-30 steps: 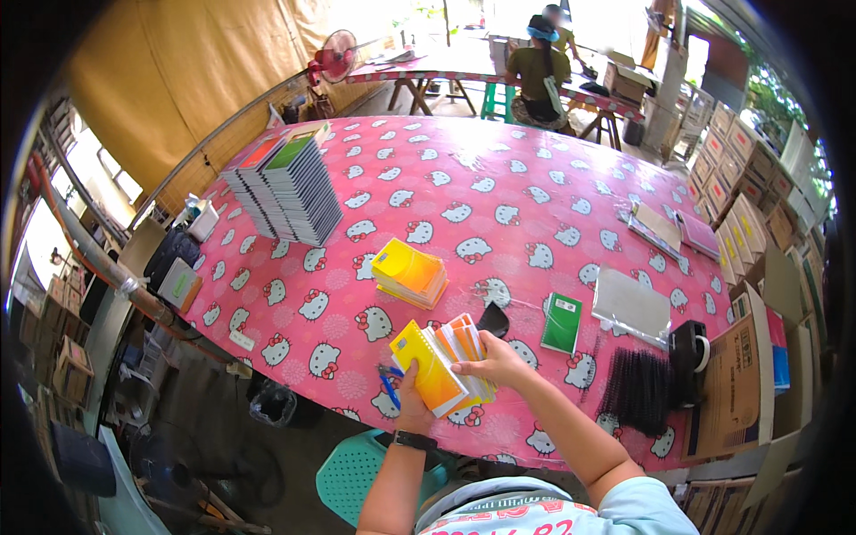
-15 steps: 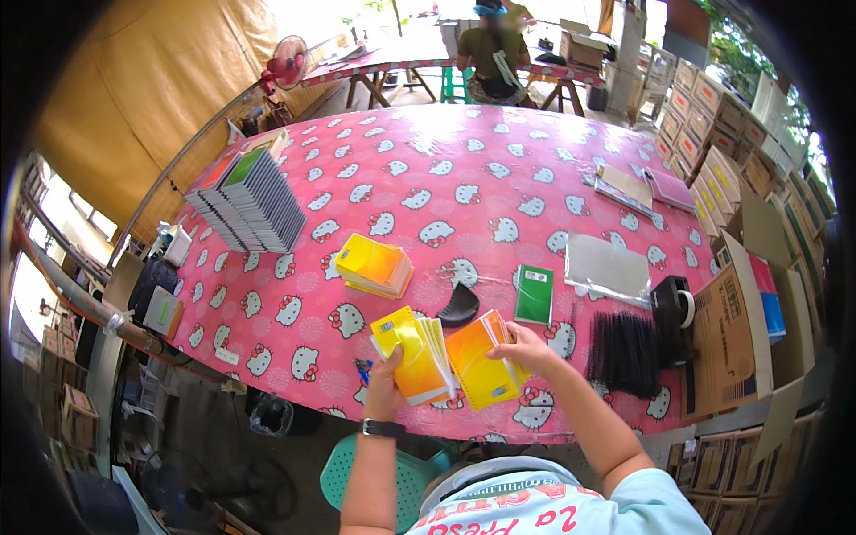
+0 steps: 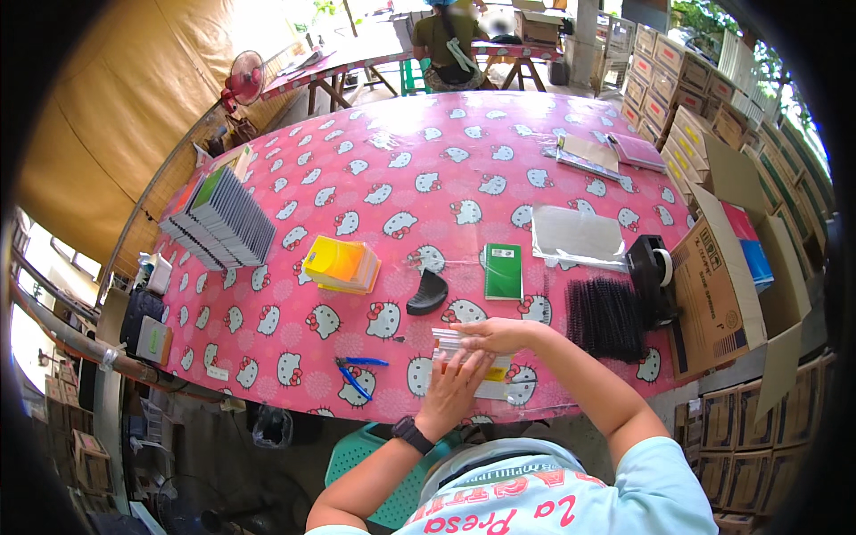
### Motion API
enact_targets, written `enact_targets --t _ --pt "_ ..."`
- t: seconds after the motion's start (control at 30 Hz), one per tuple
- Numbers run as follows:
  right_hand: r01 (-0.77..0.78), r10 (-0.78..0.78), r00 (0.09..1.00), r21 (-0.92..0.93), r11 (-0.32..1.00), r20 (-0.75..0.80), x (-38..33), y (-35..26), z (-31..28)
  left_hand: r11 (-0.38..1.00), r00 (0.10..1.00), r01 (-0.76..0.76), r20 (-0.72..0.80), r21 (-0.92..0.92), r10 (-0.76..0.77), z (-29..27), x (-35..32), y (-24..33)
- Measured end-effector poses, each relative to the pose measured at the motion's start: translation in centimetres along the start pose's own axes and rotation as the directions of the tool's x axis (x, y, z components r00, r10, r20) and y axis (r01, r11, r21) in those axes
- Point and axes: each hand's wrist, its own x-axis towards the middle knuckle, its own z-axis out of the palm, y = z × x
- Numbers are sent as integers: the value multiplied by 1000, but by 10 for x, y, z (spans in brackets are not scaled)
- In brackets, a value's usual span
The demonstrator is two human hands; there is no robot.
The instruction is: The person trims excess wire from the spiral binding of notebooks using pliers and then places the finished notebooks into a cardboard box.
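Near the table's front edge, my two hands hold a stack of small yellow-orange notebooks (image 3: 493, 374) between them. My left hand (image 3: 453, 392), with a black watch at the wrist, lies over the stack's left side. From the right, my right hand (image 3: 499, 335) grips its far end, fingers bent over the white page edges. The hands cover most of the stack. Blue-handled pliers (image 3: 358, 376) lie to the left of my left hand. Just beyond the hands are a black curved, wedge-like piece (image 3: 428, 293) and a green notebook (image 3: 504, 272).
Another yellow notebook pile (image 3: 341, 264) sits left of centre, with tall notebook stacks (image 3: 223, 218) farther left. To the right are black binding coils (image 3: 606, 318), a tape dispenser (image 3: 649, 272), a grey sheet (image 3: 578, 236) and an open carton (image 3: 713, 290). A person (image 3: 446, 45) sits beyond the table.
The two fanned groups of notebooks, one in each hand, are now together in one stack between both hands. The pliers have come into fuller view. The view has shifted slightly.
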Motion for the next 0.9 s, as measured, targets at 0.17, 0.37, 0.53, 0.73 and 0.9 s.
enact_targets --t 0.17,0.37,0.53,0.73,0.9 --pt "-136 149 987 179 974 -63 -26 27 -5 996 981 -1 194 92 -17 -9 26 1" --pt "242 81 874 574 783 -479 -57 90 47 999 953 51 300 -12 -45 -3 41 -9" --pt "412 55 859 751 516 -510 -81 94 44 772 952 283 66 -570 -300 -19 44 -30" --pt "497 -344 767 161 853 -541 -56 3 30 80 884 80 34 -994 -467 4 30 -42" --pt "445 -314 805 164 880 -504 -32 19 47 376 912 81 -84 -923 -402 29 0 -34"
